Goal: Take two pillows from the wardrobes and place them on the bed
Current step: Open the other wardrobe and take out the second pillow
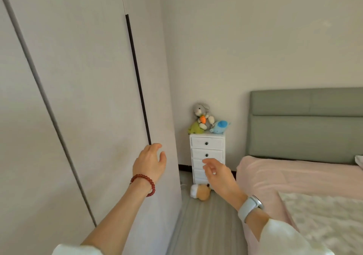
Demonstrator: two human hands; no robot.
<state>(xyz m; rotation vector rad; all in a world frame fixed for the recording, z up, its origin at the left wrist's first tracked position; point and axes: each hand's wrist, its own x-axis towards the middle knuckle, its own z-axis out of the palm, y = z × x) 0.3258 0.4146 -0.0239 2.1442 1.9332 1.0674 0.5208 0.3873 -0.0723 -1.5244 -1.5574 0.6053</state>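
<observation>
A tall pale wardrobe (88,89) fills the left side, its doors closed, with a thin dark vertical handle strip (137,77). My left hand (150,162), with a red bead bracelet on the wrist, is raised just below the strip's lower end, fingers curled loosely and holding nothing. My right hand (218,174), a pale watch on its wrist, hovers open in front of the drawers. The bed (284,176) with a pink sheet and grey-green headboard lies at the right. A white corner, perhaps a pillow (359,162), shows at the right edge.
A narrow white chest of drawers (207,148) stands in the corner with three plush toys (204,121) on top. Another plush toy (200,191) lies on the grey floor at its foot. A white fluffy blanket (324,221) covers the near bed.
</observation>
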